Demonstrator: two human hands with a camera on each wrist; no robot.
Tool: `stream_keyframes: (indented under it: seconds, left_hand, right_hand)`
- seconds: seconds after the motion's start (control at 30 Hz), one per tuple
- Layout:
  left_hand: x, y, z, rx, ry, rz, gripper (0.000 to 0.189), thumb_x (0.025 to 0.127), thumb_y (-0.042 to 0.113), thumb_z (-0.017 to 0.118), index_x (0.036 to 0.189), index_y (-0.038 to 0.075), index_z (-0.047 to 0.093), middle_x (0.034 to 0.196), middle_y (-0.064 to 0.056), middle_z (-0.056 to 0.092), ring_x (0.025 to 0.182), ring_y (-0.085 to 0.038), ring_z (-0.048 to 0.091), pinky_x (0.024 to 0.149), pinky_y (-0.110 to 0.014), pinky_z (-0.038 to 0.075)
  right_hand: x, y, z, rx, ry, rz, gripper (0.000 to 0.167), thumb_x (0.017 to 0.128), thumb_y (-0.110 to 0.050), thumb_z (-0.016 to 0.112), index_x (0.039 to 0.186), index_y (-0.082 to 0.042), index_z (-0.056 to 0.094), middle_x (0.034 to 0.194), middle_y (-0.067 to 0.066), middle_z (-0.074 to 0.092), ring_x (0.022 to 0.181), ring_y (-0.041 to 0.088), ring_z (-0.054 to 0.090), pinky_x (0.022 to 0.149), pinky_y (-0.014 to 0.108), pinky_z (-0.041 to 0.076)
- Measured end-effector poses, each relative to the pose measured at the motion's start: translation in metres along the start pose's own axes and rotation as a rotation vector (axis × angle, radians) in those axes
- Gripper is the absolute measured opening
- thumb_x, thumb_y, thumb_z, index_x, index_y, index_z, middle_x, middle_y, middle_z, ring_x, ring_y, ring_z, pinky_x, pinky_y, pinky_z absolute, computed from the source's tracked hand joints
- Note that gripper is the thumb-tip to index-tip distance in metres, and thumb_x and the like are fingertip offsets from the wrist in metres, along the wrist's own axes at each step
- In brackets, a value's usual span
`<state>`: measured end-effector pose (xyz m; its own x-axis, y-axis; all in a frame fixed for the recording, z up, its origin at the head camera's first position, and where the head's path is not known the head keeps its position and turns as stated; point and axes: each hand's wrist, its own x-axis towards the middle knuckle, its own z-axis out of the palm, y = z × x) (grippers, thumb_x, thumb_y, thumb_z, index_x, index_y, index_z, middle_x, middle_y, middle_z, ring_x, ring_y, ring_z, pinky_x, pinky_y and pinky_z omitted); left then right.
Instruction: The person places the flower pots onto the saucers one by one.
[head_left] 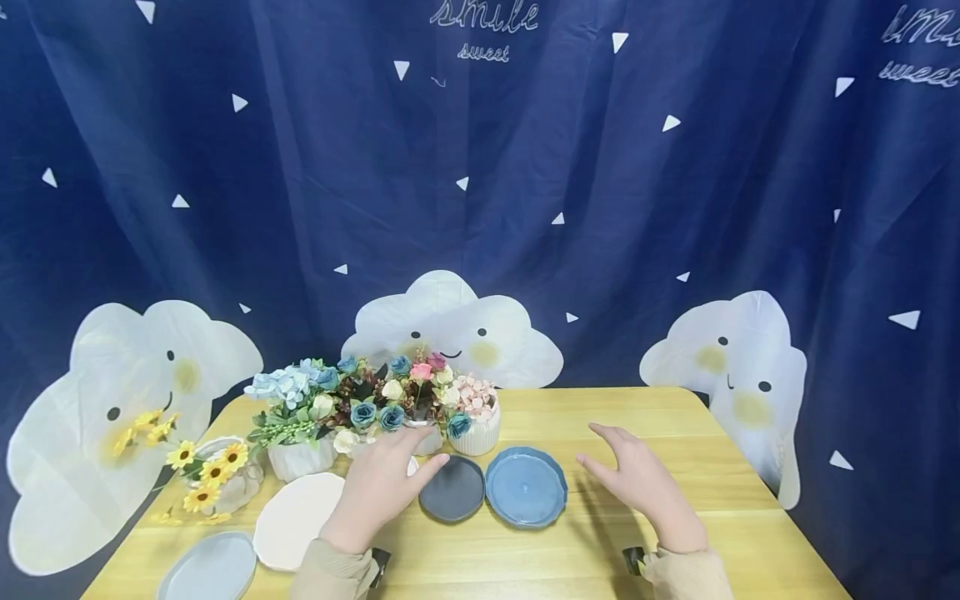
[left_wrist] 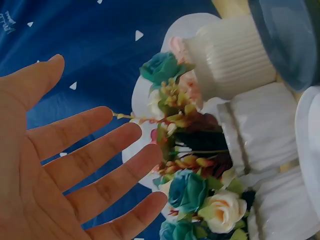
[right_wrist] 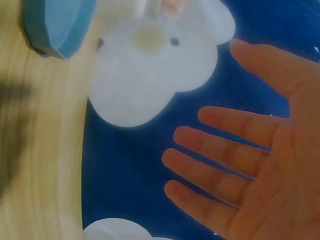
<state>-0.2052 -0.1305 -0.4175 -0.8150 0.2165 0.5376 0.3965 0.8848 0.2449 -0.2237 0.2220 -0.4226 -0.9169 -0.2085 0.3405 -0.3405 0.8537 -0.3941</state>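
My left hand (head_left: 381, 485) hovers over the table with its fingers spread and nothing in it. Just right of its thumb lies a small dark grey plate (head_left: 452, 492), with a blue plate (head_left: 527, 487) that has a faceted rim beside it. Partly covered by my left forearm is a white plate (head_left: 294, 518); a pale grey plate (head_left: 210, 570) lies at the near left. To the right of the blue plate, my right hand (head_left: 639, 477) is held in the air, empty, palm facing inward. Straight, parted fingers show in both wrist views.
Along the back left stand white pots with artificial flowers: yellow daisies (head_left: 214, 472), blue hydrangeas (head_left: 288, 385), mixed roses (head_left: 392, 417), and pink blossoms in a ribbed pot (head_left: 480, 433). Behind the wooden table (head_left: 720, 467) hangs a dark blue curtain (head_left: 525, 150) with cloud prints.
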Motion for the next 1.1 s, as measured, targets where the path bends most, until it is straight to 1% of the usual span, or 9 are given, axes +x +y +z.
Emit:
stream_keyframes:
  seconds: [0.1,0.2,0.4,0.57,0.67,0.77,0.9,1.0,1.1]
  left_hand:
    - [0.000,0.001,0.005,-0.038,-0.058,-0.025,0.048,0.089,0.051,0.063,0.123,0.017,0.067,0.118,-0.004,0.071,0.105,-0.027,0.068,0.086,-0.045,0.057]
    - [0.001,0.003,0.009,-0.047,-0.106,-0.038,0.049,0.090,0.052,0.061,0.123,0.017,0.067,0.120,-0.005,0.070,0.108,-0.027,0.067,0.088,-0.045,0.056]
    - [0.002,0.005,0.023,-0.068,-0.172,-0.009,0.050,0.090,0.055,0.059,0.119,0.015,0.068,0.119,-0.006,0.070,0.110,-0.029,0.066,0.089,-0.046,0.056]
    - [0.004,0.005,0.034,-0.107,-0.226,-0.001,0.053,0.091,0.054,0.058,0.123,0.012,0.066,0.123,-0.008,0.068,0.114,-0.031,0.064,0.092,-0.048,0.054]
    - [0.006,0.005,0.040,-0.128,-0.244,-0.005,0.055,0.091,0.054,0.058,0.126,0.012,0.064,0.125,-0.009,0.067,0.117,-0.033,0.062,0.095,-0.049,0.053]
    - [0.009,0.005,0.045,-0.144,-0.261,-0.014,0.057,0.092,0.054,0.058,0.130,0.012,0.061,0.129,-0.010,0.065,0.120,-0.034,0.060,0.097,-0.050,0.052]
    - [0.012,0.005,0.052,-0.186,-0.273,-0.035,0.057,0.091,0.050,0.060,0.132,0.011,0.059,0.131,-0.012,0.063,0.122,-0.034,0.058,0.098,-0.052,0.051]
    - [0.014,0.005,0.056,-0.204,-0.290,-0.064,0.059,0.091,0.049,0.062,0.133,0.008,0.058,0.134,-0.013,0.061,0.125,-0.036,0.056,0.102,-0.053,0.048]
    - [0.015,0.004,0.061,-0.194,-0.315,-0.084,0.062,0.091,0.048,0.062,0.134,0.005,0.057,0.136,-0.016,0.059,0.128,-0.038,0.053,0.105,-0.053,0.046]
  right_hand:
    - [0.001,0.000,0.003,0.004,0.020,-0.006,0.056,0.089,-0.036,0.068,0.130,0.001,0.058,0.126,0.022,0.064,0.117,0.042,0.059,0.100,0.056,0.048]
    - [0.002,0.001,0.006,0.012,0.036,-0.007,0.052,0.089,-0.033,0.069,0.127,0.002,0.060,0.121,0.022,0.066,0.112,0.039,0.062,0.097,0.054,0.050]
    - [0.006,0.004,0.016,0.019,0.055,-0.010,0.042,0.088,-0.028,0.070,0.117,0.002,0.065,0.109,0.019,0.069,0.100,0.034,0.067,0.088,0.051,0.054]
    - [0.008,0.005,0.023,0.032,0.019,0.031,0.032,0.089,-0.025,0.070,0.107,0.001,0.067,0.098,0.016,0.070,0.090,0.031,0.067,0.080,0.047,0.056]
    - [0.010,0.008,0.029,0.041,-0.010,0.074,0.024,0.089,-0.022,0.069,0.098,0.000,0.068,0.085,0.011,0.068,0.080,0.024,0.064,0.074,0.040,0.055]
    - [0.011,0.012,0.037,0.067,-0.052,0.131,0.018,0.090,-0.021,0.068,0.087,-0.004,0.067,0.075,0.004,0.063,0.071,0.016,0.057,0.066,0.032,0.049]
    - [0.010,0.017,0.047,0.113,-0.098,0.189,0.019,0.090,-0.021,0.067,0.078,-0.007,0.062,0.069,0.001,0.058,0.066,0.013,0.050,0.060,0.028,0.044]
    - [0.010,0.019,0.055,0.118,-0.123,0.207,0.020,0.089,-0.021,0.068,0.076,-0.006,0.061,0.069,0.002,0.057,0.065,0.014,0.049,0.060,0.029,0.044]
    - [0.010,0.019,0.062,0.114,-0.147,0.215,0.022,0.089,-0.022,0.068,0.076,-0.006,0.060,0.069,0.002,0.056,0.066,0.015,0.049,0.059,0.029,0.045]
